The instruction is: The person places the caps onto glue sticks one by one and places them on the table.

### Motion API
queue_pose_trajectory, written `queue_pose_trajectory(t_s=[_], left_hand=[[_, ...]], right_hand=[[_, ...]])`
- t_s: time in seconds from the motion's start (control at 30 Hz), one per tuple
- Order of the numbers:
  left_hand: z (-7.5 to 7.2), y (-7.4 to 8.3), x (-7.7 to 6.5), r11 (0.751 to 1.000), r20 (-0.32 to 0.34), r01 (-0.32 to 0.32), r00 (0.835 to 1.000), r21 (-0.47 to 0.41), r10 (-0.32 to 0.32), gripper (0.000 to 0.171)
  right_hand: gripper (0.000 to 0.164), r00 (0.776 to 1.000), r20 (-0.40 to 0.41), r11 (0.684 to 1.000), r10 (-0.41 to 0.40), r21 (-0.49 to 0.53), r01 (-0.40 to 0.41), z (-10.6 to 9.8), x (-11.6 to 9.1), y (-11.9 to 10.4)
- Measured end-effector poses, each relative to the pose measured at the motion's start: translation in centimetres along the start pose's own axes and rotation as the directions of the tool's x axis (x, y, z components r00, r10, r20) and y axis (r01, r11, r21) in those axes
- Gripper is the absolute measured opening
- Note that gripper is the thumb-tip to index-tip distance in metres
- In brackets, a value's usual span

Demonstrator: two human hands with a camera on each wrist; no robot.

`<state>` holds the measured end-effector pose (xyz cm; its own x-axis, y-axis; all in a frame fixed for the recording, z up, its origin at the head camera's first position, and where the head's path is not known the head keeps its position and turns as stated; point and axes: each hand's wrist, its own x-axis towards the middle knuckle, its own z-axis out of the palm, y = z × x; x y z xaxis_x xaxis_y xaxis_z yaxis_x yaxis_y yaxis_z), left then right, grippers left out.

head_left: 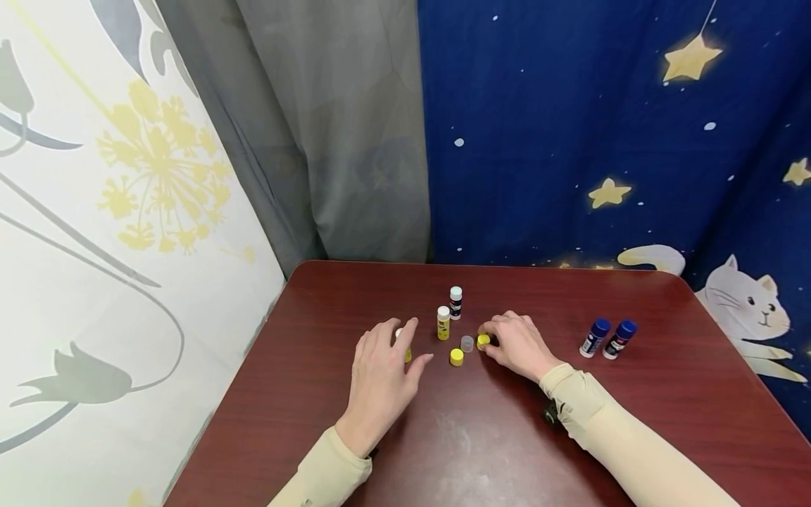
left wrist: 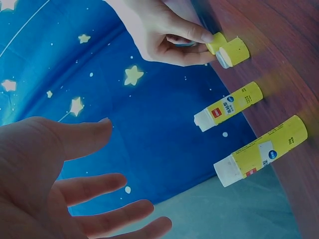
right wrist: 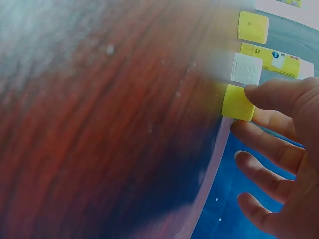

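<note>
My right hand pinches a small yellow cap between thumb and fingers at the tabletop. Right beside that cap stands a translucent cap, and a second yellow cap is just to the left. My left hand is spread above the table with nothing in it. Its fingers partly hide a yellow glue stick with a white top. Another yellow glue stick stands upright between the two hands, in front of a dark-labelled glue stick with a white top.
Two blue-capped glue sticks, one beside the other, stand to the right of my right hand. The dark red table ends at the back against a grey curtain and a blue starry curtain.
</note>
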<state>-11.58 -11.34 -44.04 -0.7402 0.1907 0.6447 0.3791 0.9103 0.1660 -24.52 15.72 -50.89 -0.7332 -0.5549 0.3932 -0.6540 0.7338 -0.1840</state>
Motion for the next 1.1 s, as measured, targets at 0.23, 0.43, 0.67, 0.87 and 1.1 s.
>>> queue_pose_trajectory(t_s=[0.23, 0.43, 0.67, 0.87, 1.1], left_hand=[[0.0, 0.2, 0.0, 1.000, -0.007, 0.003, 1.000, -0.011, -0.003, 0.059], [0.0, 0.3, 0.1, 1.000, -0.007, 0.002, 1.000, -0.020, -0.002, 0.058], [0.1, 0.4, 0.0, 1.000, -0.010, -0.001, 1.000, -0.017, 0.001, 0.058], [0.1, 0.5, 0.1, 1.000, -0.020, -0.009, 1.000, -0.017, 0.008, 0.057], [0.2, 0.6, 0.1, 1.000, 0.008, 0.003, 1.000, -0.023, -0.003, 0.056]], right_hand=[[0.023, 1.000, -0.003, 1.000, 0.003, -0.020, -0.003, -0.4, 0.0, 0.1], [0.021, 1.000, -0.031, 1.000, -0.003, -0.019, 0.003, -0.8, -0.1, 0.2], [0.020, 0.999, -0.052, 1.000, 0.008, -0.021, -0.009, -1.6, -0.1, 0.2], [0.019, 0.998, -0.063, 1.000, 0.020, -0.013, -0.021, -2.7, 0.0, -0.1], [0.019, 0.994, -0.109, 1.000, 0.017, -0.019, -0.020, -4.3, 0.0, -0.8]])
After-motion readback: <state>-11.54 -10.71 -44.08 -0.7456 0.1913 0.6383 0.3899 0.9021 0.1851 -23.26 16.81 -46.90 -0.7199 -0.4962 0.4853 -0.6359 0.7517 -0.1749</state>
